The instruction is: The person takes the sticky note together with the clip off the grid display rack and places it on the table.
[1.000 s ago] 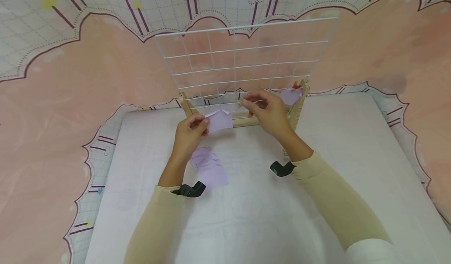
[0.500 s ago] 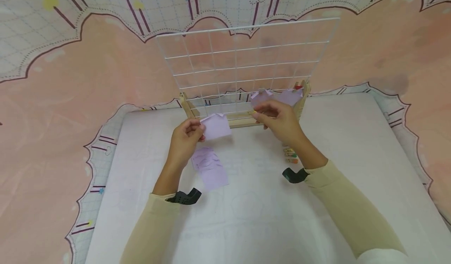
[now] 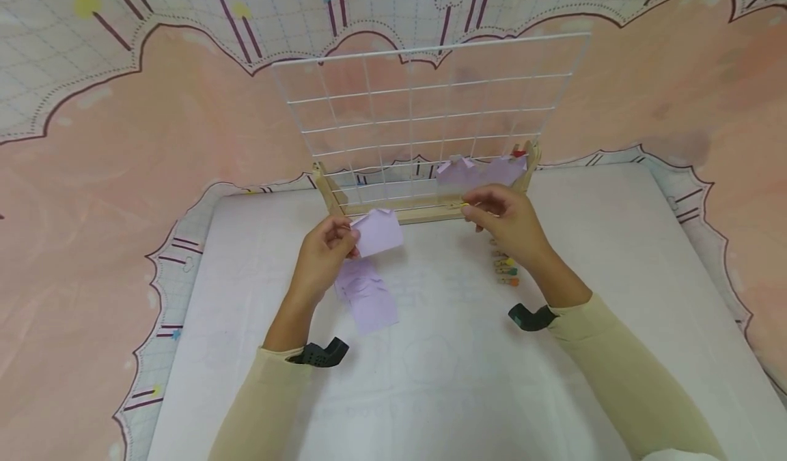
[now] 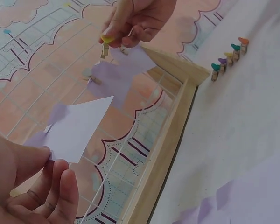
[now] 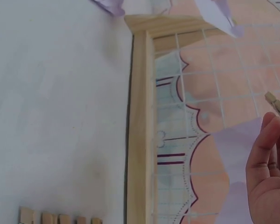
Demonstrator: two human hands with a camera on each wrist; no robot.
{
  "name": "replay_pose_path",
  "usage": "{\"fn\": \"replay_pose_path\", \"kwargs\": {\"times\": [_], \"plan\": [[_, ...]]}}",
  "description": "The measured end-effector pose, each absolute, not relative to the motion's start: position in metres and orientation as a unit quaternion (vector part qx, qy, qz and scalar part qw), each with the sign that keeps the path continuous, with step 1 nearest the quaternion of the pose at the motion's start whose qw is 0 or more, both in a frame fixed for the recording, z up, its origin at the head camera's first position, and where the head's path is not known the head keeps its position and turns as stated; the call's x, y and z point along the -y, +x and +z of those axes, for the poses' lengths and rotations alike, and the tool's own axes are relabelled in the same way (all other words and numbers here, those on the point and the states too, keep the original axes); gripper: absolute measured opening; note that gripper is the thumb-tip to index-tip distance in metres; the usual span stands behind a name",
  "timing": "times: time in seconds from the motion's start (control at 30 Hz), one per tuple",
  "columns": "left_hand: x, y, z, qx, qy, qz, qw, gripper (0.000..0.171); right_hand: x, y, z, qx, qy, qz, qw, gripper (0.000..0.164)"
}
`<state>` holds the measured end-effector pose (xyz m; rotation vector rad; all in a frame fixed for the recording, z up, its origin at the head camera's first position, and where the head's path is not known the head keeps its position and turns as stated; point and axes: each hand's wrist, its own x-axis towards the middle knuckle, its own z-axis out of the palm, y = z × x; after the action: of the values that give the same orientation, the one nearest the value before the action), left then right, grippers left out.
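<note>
On the lower right of a white wire grid (image 3: 410, 89) in a wooden base (image 3: 424, 213): two purple sheets (image 3: 458, 173), clipped side by side. Left hand (image 3: 326, 246): fingers pinching the edge of one purple slip (image 3: 378, 234), near the base's left end. Right hand (image 3: 501, 218): fingers pinching one small wooden clip (image 4: 104, 50) with yellow trim, just below the sheets. On the white surface (image 3: 455, 379): overlapping purple papers (image 3: 374, 307) near the left hand; five coloured clips (image 4: 229, 57) in a row, right.
</note>
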<state>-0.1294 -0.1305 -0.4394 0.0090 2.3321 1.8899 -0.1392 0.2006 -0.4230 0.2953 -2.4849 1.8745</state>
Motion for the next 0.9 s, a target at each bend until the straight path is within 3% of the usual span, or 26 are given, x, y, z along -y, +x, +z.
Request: {"fn": "replay_pose_path", "kwargs": {"times": [0.4,0.9], "plan": [[0.137,-0.121,-0.447,-0.793,-0.017,0.601,0.097,0.02,-0.216,-0.133,-0.432,0.784,0.078,0.616,-0.003,0.022],[0.147,-0.114,-0.461,-0.802,-0.012,0.591,0.084,0.023,-0.235,-0.126,-0.448,0.787,0.058,0.612,-0.044,0.027]]}}
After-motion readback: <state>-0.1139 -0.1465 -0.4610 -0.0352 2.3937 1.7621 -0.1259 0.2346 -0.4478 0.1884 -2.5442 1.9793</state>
